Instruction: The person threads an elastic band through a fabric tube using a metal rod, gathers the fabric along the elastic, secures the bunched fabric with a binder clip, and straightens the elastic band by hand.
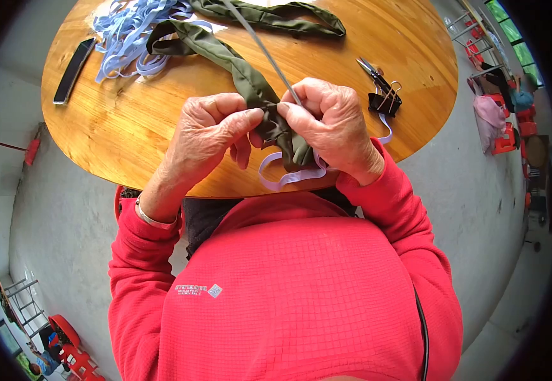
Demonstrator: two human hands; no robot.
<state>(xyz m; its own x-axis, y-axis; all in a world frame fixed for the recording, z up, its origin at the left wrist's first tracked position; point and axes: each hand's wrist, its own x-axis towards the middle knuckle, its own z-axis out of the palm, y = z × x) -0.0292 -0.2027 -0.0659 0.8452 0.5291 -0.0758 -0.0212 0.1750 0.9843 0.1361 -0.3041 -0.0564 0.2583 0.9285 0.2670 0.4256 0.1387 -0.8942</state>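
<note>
A dark green fabric strip (pixel 245 76) runs down the table to its front edge, bunched between my two hands. My left hand (pixel 216 130) pinches the bunched cloth from the left side. On the other side my right hand (pixel 330 120) is closed on the cloth and on a thin grey rod (pixel 264 49) that slants up and to the left. A pale lilac elastic band (pixel 289 181) loops out below the cloth, under both hands. The rod's lower tip is hidden at my right fingers.
The round wooden table (pixel 390 38) also holds a black phone (pixel 73 71), a heap of light blue elastic (pixel 127 35), another green strip (pixel 295 16), scissors (pixel 377 75) and a black binder clip (pixel 385 103). Red stools (pixel 506 138) stand far right.
</note>
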